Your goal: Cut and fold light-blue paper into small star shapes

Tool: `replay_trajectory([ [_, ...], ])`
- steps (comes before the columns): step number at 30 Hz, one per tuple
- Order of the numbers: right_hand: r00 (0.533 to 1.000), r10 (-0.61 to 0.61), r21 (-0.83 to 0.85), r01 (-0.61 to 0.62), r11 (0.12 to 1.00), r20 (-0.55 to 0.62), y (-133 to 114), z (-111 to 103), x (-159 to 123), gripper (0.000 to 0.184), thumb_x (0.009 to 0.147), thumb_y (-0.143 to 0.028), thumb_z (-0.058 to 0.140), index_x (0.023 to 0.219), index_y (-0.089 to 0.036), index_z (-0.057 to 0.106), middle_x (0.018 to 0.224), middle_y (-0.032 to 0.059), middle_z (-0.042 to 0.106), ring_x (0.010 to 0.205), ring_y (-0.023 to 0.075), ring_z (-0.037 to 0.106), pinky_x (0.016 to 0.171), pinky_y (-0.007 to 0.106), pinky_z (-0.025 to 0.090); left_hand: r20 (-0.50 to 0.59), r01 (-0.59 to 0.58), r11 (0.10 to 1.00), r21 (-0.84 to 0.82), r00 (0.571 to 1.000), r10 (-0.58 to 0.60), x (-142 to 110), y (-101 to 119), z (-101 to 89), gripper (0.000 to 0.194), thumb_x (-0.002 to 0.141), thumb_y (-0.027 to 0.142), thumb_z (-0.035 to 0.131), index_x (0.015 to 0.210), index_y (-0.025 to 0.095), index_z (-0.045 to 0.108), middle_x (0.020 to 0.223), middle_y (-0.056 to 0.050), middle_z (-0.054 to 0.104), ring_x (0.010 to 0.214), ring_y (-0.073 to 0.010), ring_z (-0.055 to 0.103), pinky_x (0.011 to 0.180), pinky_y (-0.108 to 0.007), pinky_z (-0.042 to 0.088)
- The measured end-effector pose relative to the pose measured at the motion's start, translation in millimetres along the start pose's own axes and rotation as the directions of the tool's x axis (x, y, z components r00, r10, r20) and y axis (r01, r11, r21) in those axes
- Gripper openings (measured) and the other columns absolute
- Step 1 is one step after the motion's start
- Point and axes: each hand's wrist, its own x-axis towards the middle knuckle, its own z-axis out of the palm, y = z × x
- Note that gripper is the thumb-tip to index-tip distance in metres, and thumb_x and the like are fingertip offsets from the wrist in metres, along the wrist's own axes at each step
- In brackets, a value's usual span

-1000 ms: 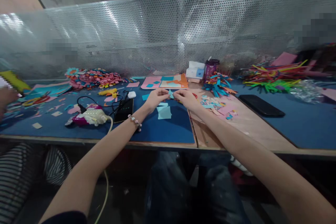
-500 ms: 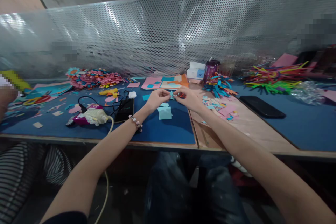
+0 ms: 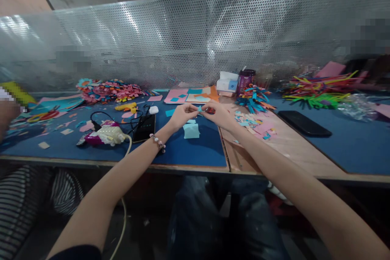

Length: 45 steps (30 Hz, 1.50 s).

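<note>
Above the blue mat, a small folded piece of light-blue paper (image 3: 200,109) is pinched between my two hands. My left hand (image 3: 183,116), with a bead bracelet on the wrist, closes thumb and fingers on its left side. The fingertips of my right hand (image 3: 222,115) grip the right side. Something red and dark (image 3: 210,110) shows at the right hand's fingers, too small to name. Just below the hands lie light-blue paper squares (image 3: 191,131) on the mat.
Left are a phone (image 3: 144,128), a power strip (image 3: 105,135) with cables, and a yellow glue gun (image 3: 126,107). Paper sheets (image 3: 173,96) and a purple cup (image 3: 246,79) stand behind. Paper scraps (image 3: 248,121) and a black phone (image 3: 304,123) lie right. Another person's hand (image 3: 7,115) is far left.
Both hands stay in nearly the same place, with the light-blue paper still pinched between them. The other person's hand at the far left has shifted slightly.
</note>
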Motion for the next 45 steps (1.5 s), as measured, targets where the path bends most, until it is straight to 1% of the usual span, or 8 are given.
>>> replay_trajectory([
  [7,0.996,0.091,0.033,-0.091,0.995,-0.005,2,1,0,0.023,0.078,-0.039,0.061,0.084,-0.018,0.067,0.083,0.004,0.066,0.072,0.0156,0.058,0.066,0.029,0.045,0.004,-0.028,1.0,0.015,1.0,0.027,0,0,-0.4,0.027,0.069,0.032,0.07,0.085,0.012,0.062,0.077,-0.005,0.064,0.067,-0.011,0.059,0.061,-0.024,0.047],
  [10,0.99,0.142,0.026,-0.142,0.99,0.002,-4,-2,0,0.025,0.077,-0.041,0.062,0.084,-0.018,0.068,0.084,0.0038,0.067,0.07,0.0149,0.058,0.065,0.028,0.044,0.012,-0.056,0.998,0.041,0.998,0.056,0,0,-1.0,0.025,0.07,0.032,0.069,0.085,0.012,0.062,0.076,-0.004,0.064,0.065,-0.0105,0.058,0.06,-0.023,0.046],
  [14,0.984,0.175,-0.013,-0.175,0.984,0.011,-13,-8,0,0.023,0.078,-0.041,0.063,0.083,-0.019,0.07,0.079,0.0026,0.067,0.067,0.0147,0.057,0.064,0.028,0.043,0.015,-0.069,0.996,0.05,0.998,0.068,0,-1,-1.7,0.025,0.07,0.032,0.069,0.085,0.013,0.063,0.076,-0.004,0.064,0.066,-0.0105,0.058,0.06,-0.023,0.045],
  [20,0.989,0.151,0.048,-0.151,0.987,0.003,-11,-8,1,0.021,0.079,-0.04,0.063,0.08,-0.021,0.071,0.079,0.0025,0.067,0.068,0.0148,0.057,0.063,0.028,0.043,0.011,-0.084,0.996,0.042,0.996,0.083,0,1,-2.2,0.027,0.07,0.034,0.069,0.086,0.013,0.064,0.077,-0.005,0.065,0.066,-0.011,0.058,0.062,-0.024,0.046],
  [24,0.99,0.139,0.081,-0.138,0.987,-0.014,-8,-7,1,0.023,0.079,-0.042,0.062,0.08,-0.02,0.071,0.078,0.0026,0.067,0.068,0.0146,0.056,0.063,0.028,0.043,-0.006,-0.086,0.996,0.019,0.996,0.086,0,2,-1.9,0.028,0.069,0.034,0.07,0.086,0.013,0.063,0.079,-0.005,0.066,0.07,-0.0118,0.06,0.067,-0.026,0.048],
  [28,0.989,0.141,0.111,-0.137,0.984,-0.03,-5,-5,2,0.026,0.078,-0.044,0.062,0.078,-0.019,0.07,0.076,0.0029,0.066,0.066,0.0144,0.056,0.061,0.028,0.043,-0.004,-0.107,0.994,-0.002,0.994,0.107,0,4,-1.5,0.028,0.069,0.033,0.071,0.085,0.013,0.061,0.079,-0.005,0.065,0.07,-0.0116,0.06,0.069,-0.026,0.049],
  [33,0.99,0.141,0.125,-0.137,0.983,-0.018,-5,-4,2,0.026,0.078,-0.044,0.061,0.078,-0.019,0.069,0.076,0.0028,0.066,0.068,0.0148,0.056,0.062,0.028,0.043,-0.002,-0.127,0.992,-0.006,0.992,0.127,-1,5,-0.8,0.028,0.069,0.034,0.071,0.083,0.013,0.06,0.077,-0.004,0.063,0.07,-0.0111,0.059,0.069,-0.026,0.049],
  [45,0.991,0.133,0.142,-0.13,0.981,-0.012,-7,-6,1,0.026,0.078,-0.045,0.062,0.077,-0.019,0.068,0.075,0.0032,0.065,0.067,0.0148,0.056,0.06,0.028,0.044,0.013,-0.13,0.991,0.017,0.991,0.13,-1,8,-0.6,0.028,0.068,0.034,0.071,0.083,0.013,0.061,0.077,-0.004,0.064,0.068,-0.0109,0.058,0.069,-0.027,0.048],
])
